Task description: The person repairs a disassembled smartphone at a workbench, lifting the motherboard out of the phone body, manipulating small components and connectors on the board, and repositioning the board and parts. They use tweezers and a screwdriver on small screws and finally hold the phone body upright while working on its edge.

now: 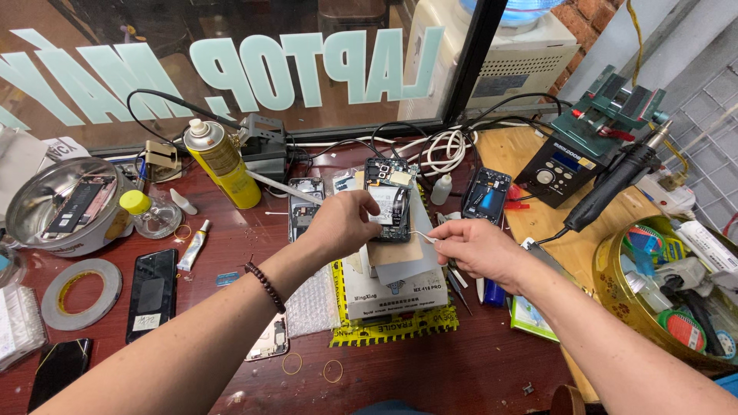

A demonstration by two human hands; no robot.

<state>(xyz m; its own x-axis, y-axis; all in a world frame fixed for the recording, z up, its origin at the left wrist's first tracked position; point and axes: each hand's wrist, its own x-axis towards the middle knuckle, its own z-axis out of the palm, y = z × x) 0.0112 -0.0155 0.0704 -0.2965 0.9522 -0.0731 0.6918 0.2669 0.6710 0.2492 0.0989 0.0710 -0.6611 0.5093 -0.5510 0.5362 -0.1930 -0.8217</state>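
Observation:
My left hand (342,223) rests on an opened phone (390,198) whose insides show, pinching at its left side. The phone lies on a brown pad atop a white box (396,288) at the middle of the table. My right hand (480,247) is just right of the phone and holds thin metal tweezers (421,235), their tip pointing at the phone's lower edge. A bead bracelet (266,286) circles my left wrist.
A yellow spray can (223,161), a steel bowl (65,204) holding a phone, a tape roll (81,292), dark phones (151,292), a glue tube (194,246), a second opened phone (486,194), a black soldering station (557,173) with its handle (619,180), and a round gold tray (669,300) of supplies surround the work.

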